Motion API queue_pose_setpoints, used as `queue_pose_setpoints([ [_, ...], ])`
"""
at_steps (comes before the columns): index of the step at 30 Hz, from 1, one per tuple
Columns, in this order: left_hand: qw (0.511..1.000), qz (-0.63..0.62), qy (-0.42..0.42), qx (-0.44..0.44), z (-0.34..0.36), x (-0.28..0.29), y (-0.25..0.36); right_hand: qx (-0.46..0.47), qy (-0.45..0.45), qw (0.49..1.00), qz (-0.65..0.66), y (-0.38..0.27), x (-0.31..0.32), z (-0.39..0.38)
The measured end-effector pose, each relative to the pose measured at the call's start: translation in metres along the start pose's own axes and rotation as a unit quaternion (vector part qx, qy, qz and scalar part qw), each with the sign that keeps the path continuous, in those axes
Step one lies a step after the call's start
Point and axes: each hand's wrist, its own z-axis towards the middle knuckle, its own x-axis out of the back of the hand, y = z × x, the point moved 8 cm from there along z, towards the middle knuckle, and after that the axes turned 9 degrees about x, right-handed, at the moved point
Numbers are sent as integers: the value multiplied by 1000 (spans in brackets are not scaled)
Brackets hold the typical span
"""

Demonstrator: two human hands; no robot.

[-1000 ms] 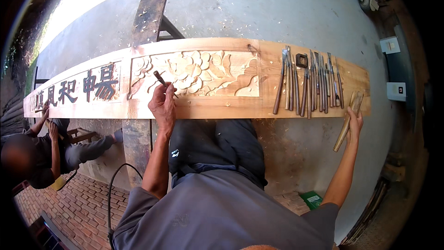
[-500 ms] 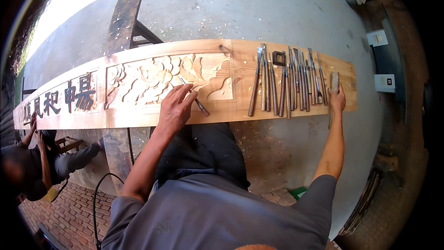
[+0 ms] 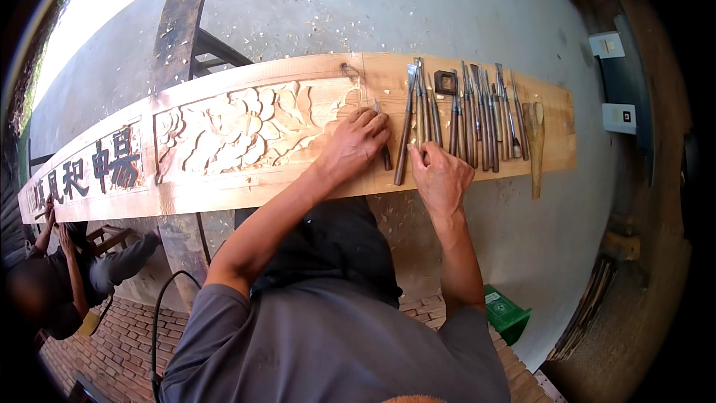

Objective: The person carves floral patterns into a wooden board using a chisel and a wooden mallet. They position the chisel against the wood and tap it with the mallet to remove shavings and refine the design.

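Observation:
My left hand [image 3: 352, 145] is closed on a chisel [image 3: 387, 158] at the right end of the carved floral panel [image 3: 242, 130], its tip showing above my fingers. My right hand [image 3: 440, 179] is closed at the lower handles of the chisel row [image 3: 473, 119], its fingers pinched on one of them. A black square tool [image 3: 445, 82] lies among the chisels. To their right, a light wooden mallet [image 3: 534, 149] lies across the long pale board [image 3: 559, 127], overhanging the near edge. Dark carved characters [image 3: 119, 157] fill the board's left part.
A co-worker [image 3: 104, 261] works at the board's left end. A dark plank trestle [image 3: 179, 30] supports it. A green bin [image 3: 506, 310] stands below on the right, and a black hose [image 3: 160, 302] hangs at lower left. Switch boxes [image 3: 617, 119] are at the far right.
My right hand has put down the mallet and moved left onto the chisels. My left hand, with its chisel, has shifted right toward the tool row.

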Motion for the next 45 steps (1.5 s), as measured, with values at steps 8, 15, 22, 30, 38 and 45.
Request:
queue_pose_setpoints([
  [8,999,-23,2,31,-15,-2,7,-32,-55,997,-39,-10,-36,8],
  [15,999,-17,-11,47,-21,-7,17,-34,-78,995,-48,-21,-33,4],
  [22,998,0,-12,62,-19,-19,28,-131,-25,980,150,12,2,-28],
  [30,996,-58,-42,46,2,-44,56,-141,27,989,40,75,79,-17],
  [38,993,-110,-41,7,-23,-27,69,-192,-88,975,68,125,100,19],
  [45,982,-143,56,-107,-64,-2,82,-142,-95,975,139,128,119,97],
])
